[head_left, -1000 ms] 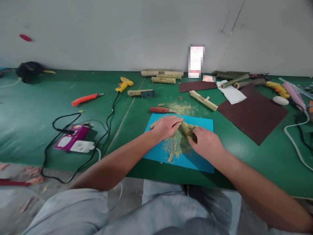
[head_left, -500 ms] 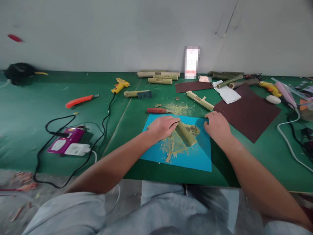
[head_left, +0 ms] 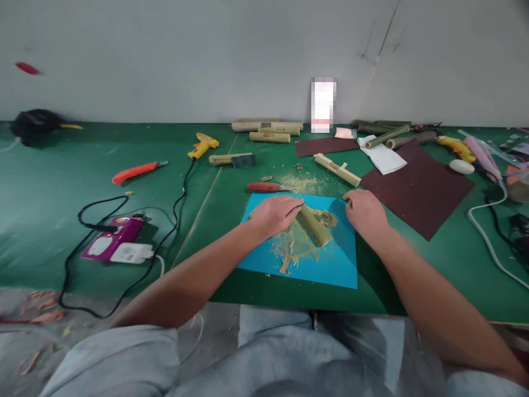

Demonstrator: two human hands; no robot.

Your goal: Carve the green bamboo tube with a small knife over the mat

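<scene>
A length of green bamboo tube [head_left: 314, 226] lies slantwise on a bright blue sheet [head_left: 345, 264], among pale shavings and dust. My left hand [head_left: 276, 214] reaches over the sheet from the left, its fingers closed over the tube's upper end; that end is partly hidden. At the sheet's far right corner, my right hand [head_left: 366, 214] has thumb and fingers pinched together on the edge, with the exact grip partly covered. Just beyond the sheet lies a red-handled carving tool [head_left: 265, 187], its tip near a patch of sawdust.
Cut bamboo pieces [head_left: 270, 137] lie along the wall, with a slotted bamboo tube [head_left: 336, 170] nearer. To the right are brown sandpaper [head_left: 421, 193] and a white paper [head_left: 382, 155]. Leftward sit a yellow glue gun [head_left: 203, 145], an orange-handled knife [head_left: 134, 172] and a purple power strip [head_left: 118, 238] with trailing cords.
My right fingers have drawn closer together at the sheet's corner and shifted slightly left. My left hand and the bamboo tube stay in place.
</scene>
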